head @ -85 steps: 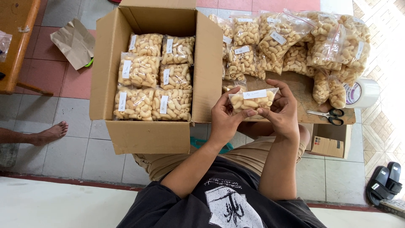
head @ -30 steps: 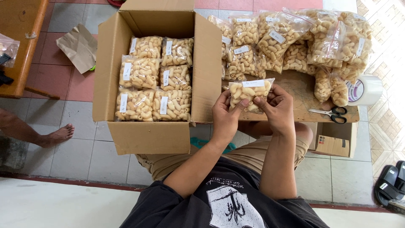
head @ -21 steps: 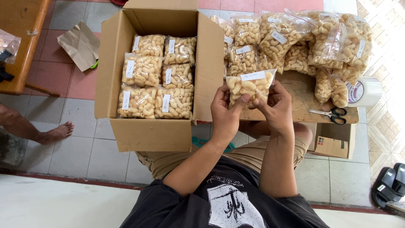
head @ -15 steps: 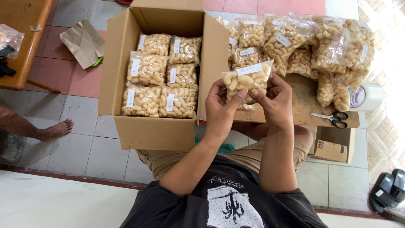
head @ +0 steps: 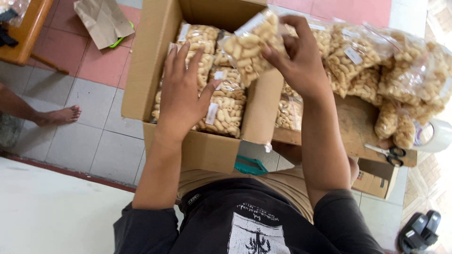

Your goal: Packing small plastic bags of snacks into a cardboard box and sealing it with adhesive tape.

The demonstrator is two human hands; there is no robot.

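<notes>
1. The right hand [head: 301, 59], in the upper middle of the frame, pinches a clear bag of pale puffed snacks [head: 249, 44] by its right edge and holds it tilted above the open cardboard box [head: 141, 70].
2. The left hand [head: 181, 96] holds nothing; its fingers are spread wide, palm down, over the packed snack bags [head: 221, 113] inside the box, and whether it touches them cannot be told.
3. A loose heap of filled bags [head: 381, 70] lies at the upper right on a brown board [head: 351, 129].
4. Scissors [head: 388, 153] and a roll of tape [head: 433, 136] sit at the right edge.
5. Another person's bare foot [head: 59, 115] rests on the tiled floor at the left.
</notes>
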